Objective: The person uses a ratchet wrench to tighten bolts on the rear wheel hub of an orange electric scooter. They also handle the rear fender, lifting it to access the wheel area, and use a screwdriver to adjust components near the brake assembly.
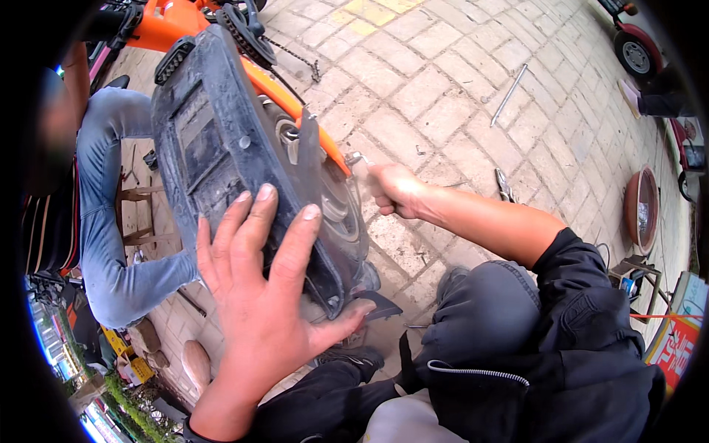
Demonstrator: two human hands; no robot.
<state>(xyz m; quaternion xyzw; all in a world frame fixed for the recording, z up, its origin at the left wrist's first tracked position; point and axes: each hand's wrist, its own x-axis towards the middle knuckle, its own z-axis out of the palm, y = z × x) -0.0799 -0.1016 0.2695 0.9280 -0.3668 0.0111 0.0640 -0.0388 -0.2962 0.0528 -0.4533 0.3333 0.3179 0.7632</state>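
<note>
Here's the black case (196, 125), tilted beside the rear wheel (341, 193) of an orange bike (173, 26), right in front of the person and a touch left of centre, its broad face turned up, scuffed and dusty, whatever is inside hidden by the shell. The left hand (258, 303) is spread wide across its lower end, fingers fanned over the face and thumb out past the edge, pressing flat with nothing clasped. And over to the right hand (395, 190): fingers curled in tight, right up by a small metal piece (358, 157) at the tail of the orange frame; whether it grips that piece, the view can't say. A pedal (174, 60) stands at the case's upper end, a chain (299, 65) dangling beyond. Out on the paving, pliers (504, 184) lie near the right forearm, with a long rod (509, 94) further off. Far right, a brown basin (633, 207), its mouth showing a greyish inside, contents too small to make out; just below it, a metal stand (653, 288) holds something small and blue. Across on the left sits someone in jeans (100, 214), a yellow box (136, 369) low behind, its contents unclear.
</note>
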